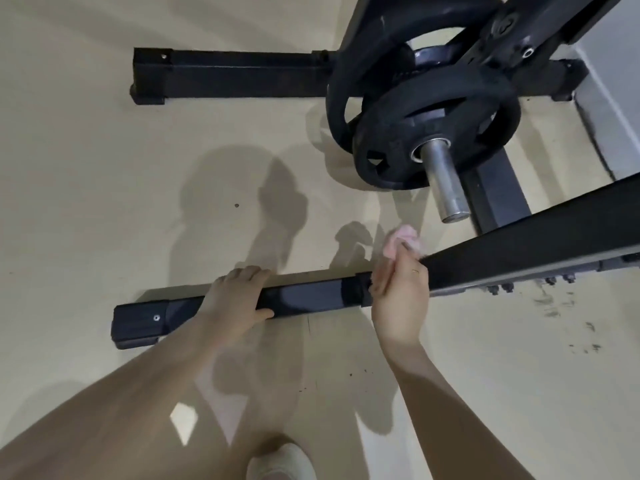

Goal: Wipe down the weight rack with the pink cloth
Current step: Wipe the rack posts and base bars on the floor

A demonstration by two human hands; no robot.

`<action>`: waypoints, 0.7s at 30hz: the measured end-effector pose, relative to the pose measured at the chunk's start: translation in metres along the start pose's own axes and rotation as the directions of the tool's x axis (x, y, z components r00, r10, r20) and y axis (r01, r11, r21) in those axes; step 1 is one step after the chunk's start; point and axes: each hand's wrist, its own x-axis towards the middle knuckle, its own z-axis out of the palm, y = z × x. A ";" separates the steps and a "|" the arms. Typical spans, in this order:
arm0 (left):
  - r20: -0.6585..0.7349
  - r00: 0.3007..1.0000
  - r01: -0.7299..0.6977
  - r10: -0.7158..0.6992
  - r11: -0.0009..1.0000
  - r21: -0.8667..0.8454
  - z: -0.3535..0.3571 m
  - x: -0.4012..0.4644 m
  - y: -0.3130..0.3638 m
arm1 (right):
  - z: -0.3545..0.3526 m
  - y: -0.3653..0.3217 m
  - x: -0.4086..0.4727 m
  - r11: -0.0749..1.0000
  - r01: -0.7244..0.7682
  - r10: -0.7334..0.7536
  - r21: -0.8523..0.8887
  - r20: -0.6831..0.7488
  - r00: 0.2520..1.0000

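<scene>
A: Currently, where is the crumpled pink cloth (403,241)?

B: Pinched in the curled fingers of the right hand (400,299), against the near black steel floor rail of the weight rack (311,299), where the slanted black upright (540,244) meets it.

A: And the left hand (239,299)?

B: Curled over the same rail near its end cap, bracing it.

A: Recommended technique?

B: Press the cloth flat on the top face, work along the rail toward the bracing hand, then do the side faces and the joint, where dust probably collects. Keep clear of the black rubber weight plates (436,126).
</scene>
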 end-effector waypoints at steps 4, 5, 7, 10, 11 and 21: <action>-0.080 0.997 0.023 -0.019 0.999 0.047 0.032 -0.002 -0.013 | 0.046 0.007 -0.031 0.792 0.379 -0.105 -0.478 0.506 0.856; -0.090 0.996 0.024 -0.019 0.998 0.064 0.037 -0.003 -0.015 | 0.054 0.011 -0.036 0.783 0.407 -0.119 -0.471 0.528 0.841; -0.108 0.994 0.026 -0.014 0.993 0.117 0.043 -0.004 -0.019 | 0.056 0.008 -0.034 0.848 0.390 -0.189 -0.359 0.482 0.855; -0.137 0.991 0.028 -0.003 0.983 0.180 0.049 -0.007 -0.022 | 0.046 0.010 -0.019 0.782 0.515 -0.378 -0.350 0.391 0.839; -0.156 0.988 0.027 0.002 0.983 0.183 0.050 -0.008 -0.023 | 0.043 0.015 -0.013 0.697 0.607 -0.468 -0.380 0.400 0.788; -0.202 0.978 0.089 -0.052 0.980 0.179 0.049 -0.014 -0.029 | 0.074 0.008 -0.010 0.438 0.766 -0.416 -0.471 0.649 0.637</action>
